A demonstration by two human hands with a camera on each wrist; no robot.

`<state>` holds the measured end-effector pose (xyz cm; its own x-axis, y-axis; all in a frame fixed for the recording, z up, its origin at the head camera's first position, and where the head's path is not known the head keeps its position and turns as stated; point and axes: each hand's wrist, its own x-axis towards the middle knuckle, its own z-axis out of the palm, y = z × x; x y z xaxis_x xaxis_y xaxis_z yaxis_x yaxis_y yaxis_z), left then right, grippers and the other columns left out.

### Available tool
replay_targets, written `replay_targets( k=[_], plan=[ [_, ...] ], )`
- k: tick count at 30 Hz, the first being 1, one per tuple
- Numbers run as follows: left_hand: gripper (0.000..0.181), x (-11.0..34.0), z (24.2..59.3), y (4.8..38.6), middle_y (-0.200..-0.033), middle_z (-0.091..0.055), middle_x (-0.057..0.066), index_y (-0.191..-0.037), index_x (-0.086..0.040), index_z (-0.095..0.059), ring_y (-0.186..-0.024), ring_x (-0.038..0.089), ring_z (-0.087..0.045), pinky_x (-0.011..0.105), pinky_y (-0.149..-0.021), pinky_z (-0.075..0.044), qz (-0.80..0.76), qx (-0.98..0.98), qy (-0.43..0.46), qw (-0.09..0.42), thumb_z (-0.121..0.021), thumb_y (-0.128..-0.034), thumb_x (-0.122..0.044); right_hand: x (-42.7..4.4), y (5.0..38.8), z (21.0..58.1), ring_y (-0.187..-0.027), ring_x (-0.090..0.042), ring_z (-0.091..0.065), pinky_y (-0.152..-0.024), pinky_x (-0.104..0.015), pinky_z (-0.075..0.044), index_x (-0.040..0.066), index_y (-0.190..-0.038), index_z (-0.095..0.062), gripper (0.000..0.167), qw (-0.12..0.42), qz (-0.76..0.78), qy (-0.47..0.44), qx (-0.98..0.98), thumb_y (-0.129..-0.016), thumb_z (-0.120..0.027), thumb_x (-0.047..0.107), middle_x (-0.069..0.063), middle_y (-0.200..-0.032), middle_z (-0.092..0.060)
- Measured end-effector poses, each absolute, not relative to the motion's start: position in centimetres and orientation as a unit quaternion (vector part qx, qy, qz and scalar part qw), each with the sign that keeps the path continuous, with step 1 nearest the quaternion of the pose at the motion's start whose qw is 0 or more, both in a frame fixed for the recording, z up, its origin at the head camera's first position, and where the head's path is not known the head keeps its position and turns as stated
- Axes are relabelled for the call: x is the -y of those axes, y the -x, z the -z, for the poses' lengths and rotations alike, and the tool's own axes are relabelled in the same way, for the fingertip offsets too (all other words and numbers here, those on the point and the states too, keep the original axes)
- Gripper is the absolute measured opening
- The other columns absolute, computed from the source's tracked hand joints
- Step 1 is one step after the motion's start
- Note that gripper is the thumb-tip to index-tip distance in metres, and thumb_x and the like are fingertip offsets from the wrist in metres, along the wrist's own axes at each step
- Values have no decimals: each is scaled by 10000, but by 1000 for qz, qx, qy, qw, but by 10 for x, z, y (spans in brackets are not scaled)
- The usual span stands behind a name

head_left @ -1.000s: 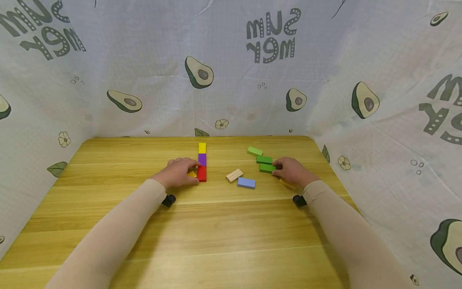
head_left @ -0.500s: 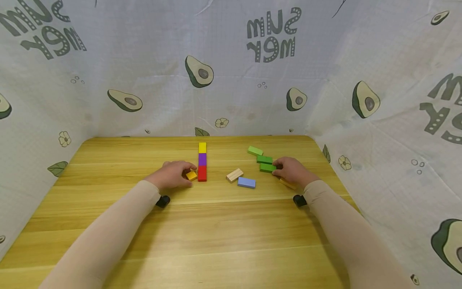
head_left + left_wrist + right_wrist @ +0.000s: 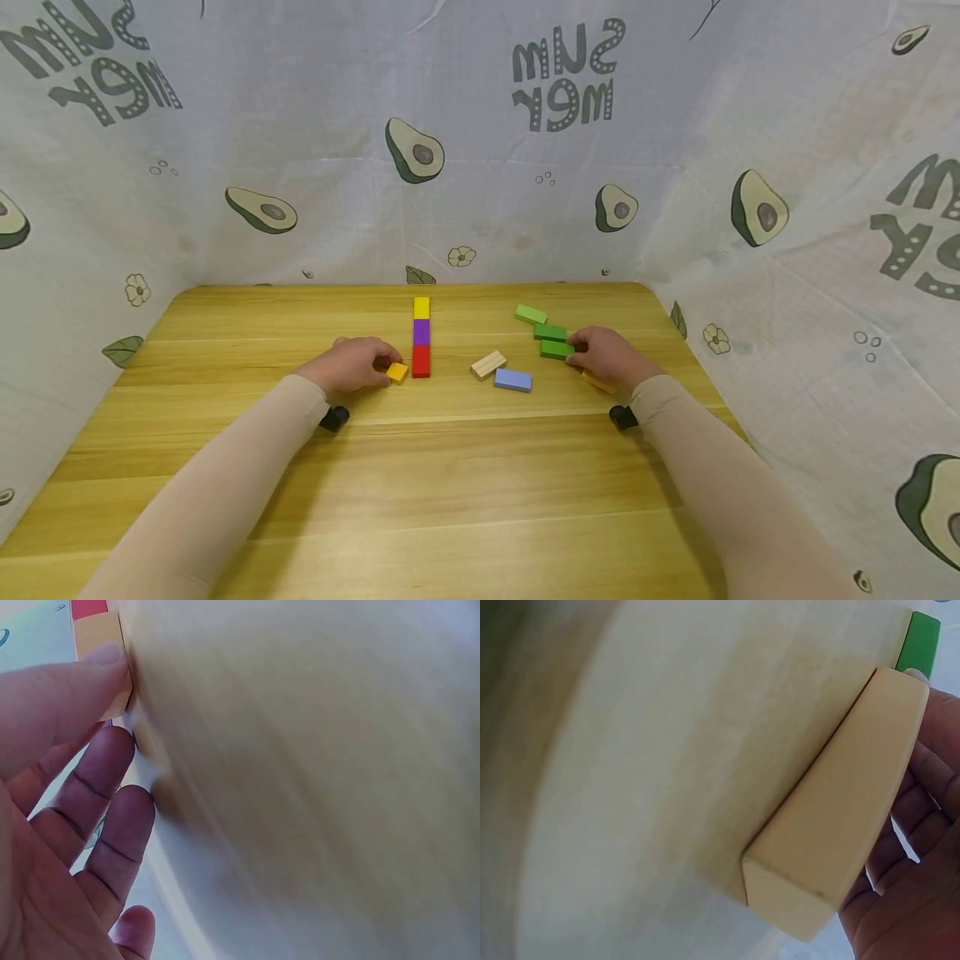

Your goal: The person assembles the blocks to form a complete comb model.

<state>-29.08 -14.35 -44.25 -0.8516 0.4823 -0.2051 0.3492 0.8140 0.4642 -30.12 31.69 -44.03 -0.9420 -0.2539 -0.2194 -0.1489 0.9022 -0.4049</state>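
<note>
My left hand pinches a small orange-yellow block on the wooden table; in the left wrist view the thumb lies along that block. Just right of it stands a straight column: yellow block, purple block and red block, end to end. My right hand pinches the right end of a green block. Partly under that hand lies a light orange block, large in the right wrist view.
Behind the held green block lie another green block and a light green block. A plain wood block and a blue block rest between the hands. A printed cloth surrounds the table.
My left hand has drawn back left from the column, and the orange-yellow block has shifted slightly toward me, away from the red block. The right hand stays at the green block.
</note>
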Motion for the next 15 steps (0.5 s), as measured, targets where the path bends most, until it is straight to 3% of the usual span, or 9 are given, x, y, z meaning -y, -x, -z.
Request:
replay_targets(
  k=[15],
  plan=[
    [318,149,435,285,-1135,-729,6,-1218,-136,-730,-1023,212,-613,529,-1054,-326,-205,-939,-223,164,-815,-937,-258,-319,304,441,-1160,-340,-644,-1060,-543,-515,-39,-1401,-624,427,130,188,102,-968,-1059,-648,216,-221,-1305,-677]
  ],
)
